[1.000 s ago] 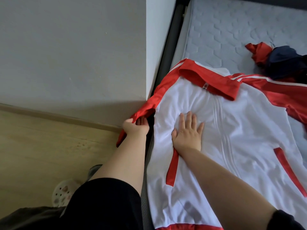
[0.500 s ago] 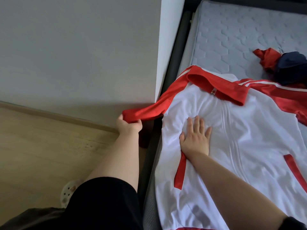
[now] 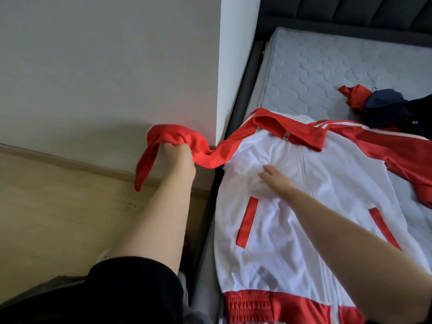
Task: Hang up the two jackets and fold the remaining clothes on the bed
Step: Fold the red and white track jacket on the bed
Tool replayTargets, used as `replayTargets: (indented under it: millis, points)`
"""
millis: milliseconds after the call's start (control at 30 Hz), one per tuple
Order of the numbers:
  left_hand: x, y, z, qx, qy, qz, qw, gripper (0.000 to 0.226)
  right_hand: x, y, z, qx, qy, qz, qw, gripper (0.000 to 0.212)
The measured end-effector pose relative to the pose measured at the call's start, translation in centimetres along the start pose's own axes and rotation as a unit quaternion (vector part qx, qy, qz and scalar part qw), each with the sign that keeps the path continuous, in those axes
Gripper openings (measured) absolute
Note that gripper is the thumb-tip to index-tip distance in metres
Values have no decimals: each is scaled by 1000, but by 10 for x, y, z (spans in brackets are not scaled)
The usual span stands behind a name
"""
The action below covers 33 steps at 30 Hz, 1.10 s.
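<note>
Head view, left to right. Left hand [image 3: 174, 152] grips the red sleeve [image 3: 205, 150], now raised well above its position a second ago and drawn out over the floor [image 3: 58, 206] at 9 o'clock of the jacket [image 3: 292, 206]. Right hand [image 3: 274, 177], fingers straight, has turned from flat onto its edge but remains on the white chest. Judgement: the sleeve is being brought in for folding or straightening. The jacket lies face up on the bed [image 3: 315, 73]. At 2 o'clock a red and navy heap [image 3: 378, 104] is cut off by the frame; its garments cannot be told apart. Left fingertips are hidden in the cloth.
</note>
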<state>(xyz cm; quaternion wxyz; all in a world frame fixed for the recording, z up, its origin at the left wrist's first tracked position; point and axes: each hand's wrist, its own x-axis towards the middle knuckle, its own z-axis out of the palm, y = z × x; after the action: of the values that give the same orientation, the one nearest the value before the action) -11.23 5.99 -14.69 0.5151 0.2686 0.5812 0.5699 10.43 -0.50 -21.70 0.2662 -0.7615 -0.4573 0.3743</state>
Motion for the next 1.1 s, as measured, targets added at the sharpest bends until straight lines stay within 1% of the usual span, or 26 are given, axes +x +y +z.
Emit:
replayTargets:
  millis: [33,67,100,133,167,200,233,267,333,433,500,533,567,600,667,700,733,767,800,833,867,933,967,1000,1067,1100]
  points:
    - [-17,-7,6,126,-16,94,987,53,-7,-3,-10,105,-5,24,994,35]
    - [-32,-17,10,244,-74,220,942,56,-13,-5,-18,205,-11,48,978,28]
    - [-47,-28,12,365,-174,349,845,55,-19,-5,-27,292,-16,71,954,26]
    - [-60,-42,12,482,-274,448,701,52,-24,-3,-37,365,-14,92,926,27]
    - [-70,-57,8,585,-343,494,544,48,-27,0,-46,426,-8,111,898,28]
    - [-77,-71,4,649,-382,504,422,44,-31,6,-56,483,0,118,868,29]
    - [-82,-83,-2,685,-399,492,360,43,-35,15,-66,540,8,113,834,30]
    - [-85,-94,-7,705,-408,462,351,47,-39,25,-75,589,15,98,802,33]
    - [-88,-108,-14,725,-415,386,390,61,-50,50,-90,645,12,78,760,40]
    - [-81,-106,-14,710,-405,324,477,69,-66,84,-101,634,-2,76,769,64]
    - [-80,-101,-13,680,-364,307,558,59,-74,101,-103,643,-45,86,760,59]
    - [-80,-100,-12,657,-331,292,612,53,-77,104,-106,638,-53,105,761,58]
    - [-81,-98,-11,630,-293,266,669,47,-79,105,-109,590,-30,123,798,58]
    - [-83,-96,-10,598,-252,231,725,42,-84,105,-110,559,-18,139,817,60]
    - [-84,-95,-2,521,-181,125,825,34,-92,108,-115,536,-41,156,828,64]
    - [-84,-96,4,474,-159,56,864,33,-97,106,-117,499,-69,160,849,59]
    - [-85,-97,9,415,-145,-14,898,33,-101,100,-119,422,-108,162,885,50]
    - [-88,-96,13,347,-131,-77,925,33,-105,95,-121,290,-129,165,934,41]
    - [-91,-96,15,294,-115,-134,939,32,-103,91,-122,137,-139,154,969,36]
    - [-94,-97,14,283,-103,-170,938,32,-103,86,-122,13,-130,143,981,31]
    - [-97,-99,12,309,-109,-181,927,34,-103,80,-120,-70,-127,135,980,29]
    - [-100,-104,9,367,-146,-176,901,29,-105,70,-115,-153,-134,127,971,21]
    - [-99,-106,8,357,-160,-181,902,25,-108,69,-116,-168,-114,130,971,22]
    - [-99,-106,8,321,-167,-196,911,21,-109,70,-118,-139,-95,136,976,26]
    - [-98,-103,11,182,-169,-245,937,9,-115,78,-128,21,-71,179,981,32]
    - [-99,-101,12,113,-169,-266,942,5,-116,85,-132,38,-64,193,978,30]
